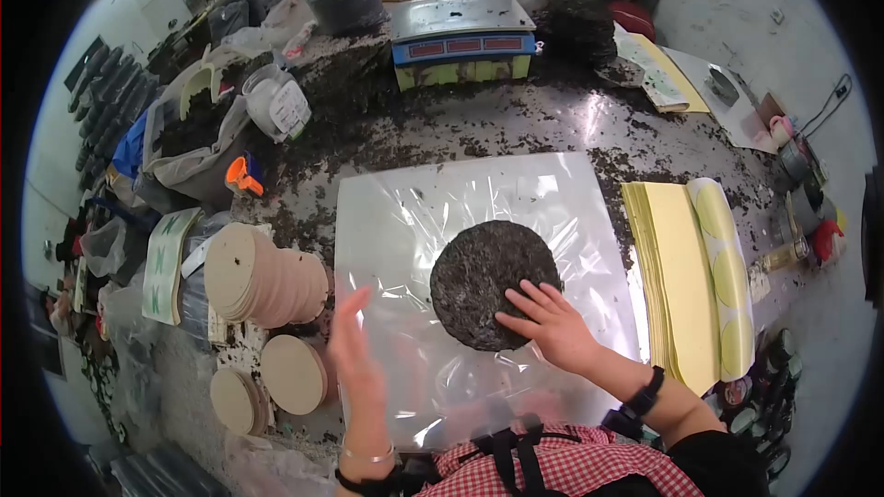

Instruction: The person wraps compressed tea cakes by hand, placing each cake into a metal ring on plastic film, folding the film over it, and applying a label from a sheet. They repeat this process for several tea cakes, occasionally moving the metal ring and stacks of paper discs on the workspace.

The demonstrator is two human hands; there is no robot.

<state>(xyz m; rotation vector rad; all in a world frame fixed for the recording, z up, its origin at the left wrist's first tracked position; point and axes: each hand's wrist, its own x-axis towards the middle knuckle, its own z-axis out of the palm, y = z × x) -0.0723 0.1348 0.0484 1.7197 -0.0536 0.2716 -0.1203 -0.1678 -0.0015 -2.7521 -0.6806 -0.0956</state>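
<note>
A dark, round, flat cake of pressed flakes, like dried seaweed point(479, 281), lies on a stack of clear plastic sheets point(396, 221). My right hand point(552, 327) rests on the cake's lower right part, fingers spread and flat. My left hand point(357, 350) is raised over the left edge of the sheets, holding nothing. It is somewhat blurred, with its fingers stretched upward. Left of it are a tall pile of round beige boards point(267, 276) and lower piles of similar round boards point(293, 375).
A blue-and-green scale point(465, 41) stands at the back, with loose dark flakes around it. Yellow paper sheets point(668, 285) and a strip with round yellow labels point(723, 267) lie right. Left are a lined bin of flakes point(193, 143), a white jar point(276, 101) and an orange tape dispenser point(244, 175).
</note>
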